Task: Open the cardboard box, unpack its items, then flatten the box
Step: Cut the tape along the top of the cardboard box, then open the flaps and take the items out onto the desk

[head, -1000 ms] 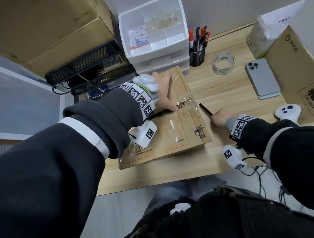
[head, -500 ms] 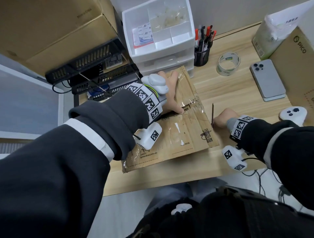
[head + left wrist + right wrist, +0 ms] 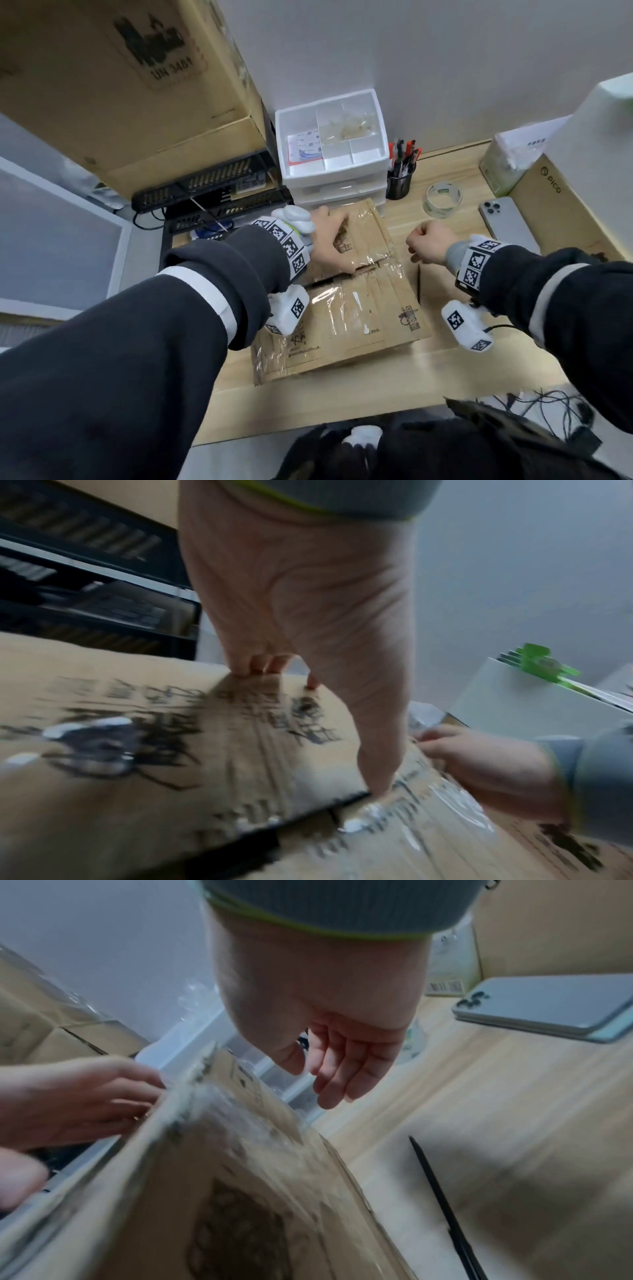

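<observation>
The brown cardboard box (image 3: pixel 359 308) (image 3: pixel 137 750) (image 3: pixel 240 1191) lies on the wooden desk (image 3: pixel 342 394), its top flaps covered with clear tape. The seam between the flaps is split. My left hand (image 3: pixel 325 240) (image 3: pixel 308 601) presses flat on the far flap, thumb reaching to the seam. My right hand (image 3: pixel 428 243) (image 3: pixel 325 1015) hovers just off the box's right edge, fingers loosely curled and holding nothing. A thin black tool (image 3: pixel 418 284) (image 3: pixel 441 1199) lies on the desk along the box's right side.
A white drawer unit (image 3: pixel 332 154) and a pen cup (image 3: pixel 399 180) stand behind the box. A tape roll (image 3: pixel 443 198), a phone (image 3: pixel 507 222) and a PICO carton (image 3: pixel 561 212) sit to the right. A black rack (image 3: pixel 205 195) under a big carton (image 3: pixel 120 85) is at the left.
My right hand let go of the black tool, which now lies beside the box, and moved up toward the box's far right corner. The left hand stays on the far flap.
</observation>
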